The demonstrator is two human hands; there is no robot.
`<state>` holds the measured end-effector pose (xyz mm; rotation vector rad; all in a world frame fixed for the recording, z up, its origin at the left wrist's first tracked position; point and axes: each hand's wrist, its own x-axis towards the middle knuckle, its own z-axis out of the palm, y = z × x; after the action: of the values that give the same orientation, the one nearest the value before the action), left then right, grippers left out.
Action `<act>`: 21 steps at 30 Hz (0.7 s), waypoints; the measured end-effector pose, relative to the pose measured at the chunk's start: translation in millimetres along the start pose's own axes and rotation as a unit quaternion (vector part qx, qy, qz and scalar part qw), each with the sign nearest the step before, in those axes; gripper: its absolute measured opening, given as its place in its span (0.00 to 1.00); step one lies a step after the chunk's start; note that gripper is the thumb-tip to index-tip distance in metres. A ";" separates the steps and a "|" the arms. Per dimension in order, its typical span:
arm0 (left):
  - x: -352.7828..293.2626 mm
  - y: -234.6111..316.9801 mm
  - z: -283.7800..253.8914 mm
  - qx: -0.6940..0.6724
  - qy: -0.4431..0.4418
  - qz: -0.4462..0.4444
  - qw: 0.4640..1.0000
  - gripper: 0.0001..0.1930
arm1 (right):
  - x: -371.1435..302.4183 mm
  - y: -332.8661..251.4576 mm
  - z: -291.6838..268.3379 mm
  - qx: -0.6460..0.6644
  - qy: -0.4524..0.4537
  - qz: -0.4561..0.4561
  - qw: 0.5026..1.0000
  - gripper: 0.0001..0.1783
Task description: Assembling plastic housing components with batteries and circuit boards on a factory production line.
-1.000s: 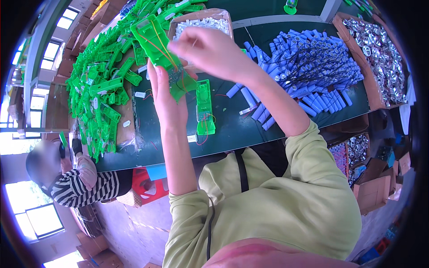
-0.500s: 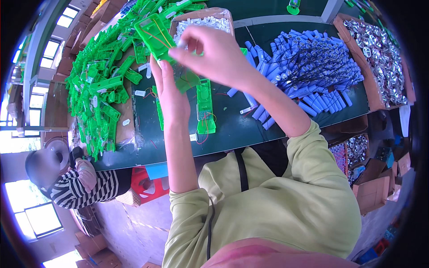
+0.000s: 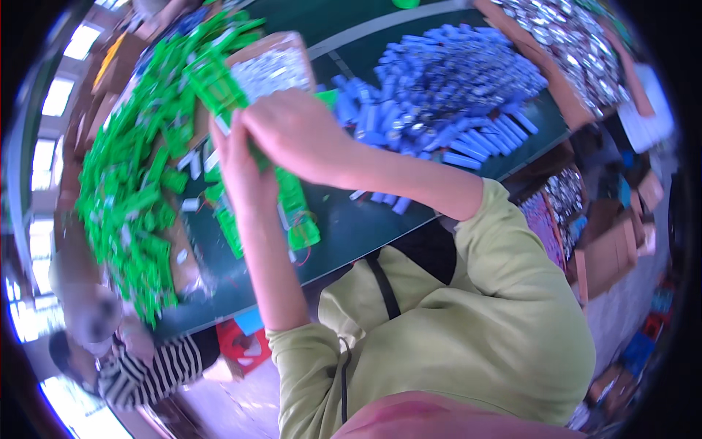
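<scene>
My left hand [image 3: 245, 172] grips a green plastic casing [image 3: 212, 82], held up above the table and tilted away to the left. My right hand [image 3: 301, 137] is closed at the casing's near end, its fingertips meeting the left thumb; what they pinch is hidden and blurred. A small white piece [image 3: 222, 125] shows beside the left fingertips. Under my wrists lie further green casings [image 3: 302, 228] with thin red wires. Just beyond the hands stands a cardboard box [image 3: 307, 62] of small white parts [image 3: 269, 73].
Green casings [image 3: 128, 208] are heaped along the left. Blue cylinders [image 3: 453, 80] with dark wires are piled right of centre. A carton [image 3: 537, 69] of shiny cups stands at far right, near another person's arm [image 3: 635, 80]. A person in stripes [image 3: 157, 369] sits lower left by a red stool [image 3: 241, 350].
The view has swung, so the table's things appear shifted left. My right hand has closed in from above the casing to its near end, against the left thumb.
</scene>
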<state>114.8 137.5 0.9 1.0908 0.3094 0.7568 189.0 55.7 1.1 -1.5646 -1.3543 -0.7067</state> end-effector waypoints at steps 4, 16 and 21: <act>14.6 -10.3 -11.3 -0.011 -0.022 -0.025 0.999 0.14 | -1.6 20.6 -26.8 0.057 -0.077 0.044 0.994 0.07; 24.9 -8.5 -5.7 0.047 -0.088 -0.056 0.993 0.17 | -39.9 328.4 -140.7 -0.425 -0.450 0.337 0.709 0.15; 28.6 -14.2 0.4 0.026 -0.091 -0.083 0.992 0.18 | -57.7 360.1 -151.2 -0.406 -0.416 0.239 0.778 0.19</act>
<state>141.1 153.4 -7.7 1.1592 0.2627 0.5001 543.8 -95.5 -83.2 -3.0447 -1.1475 -0.2369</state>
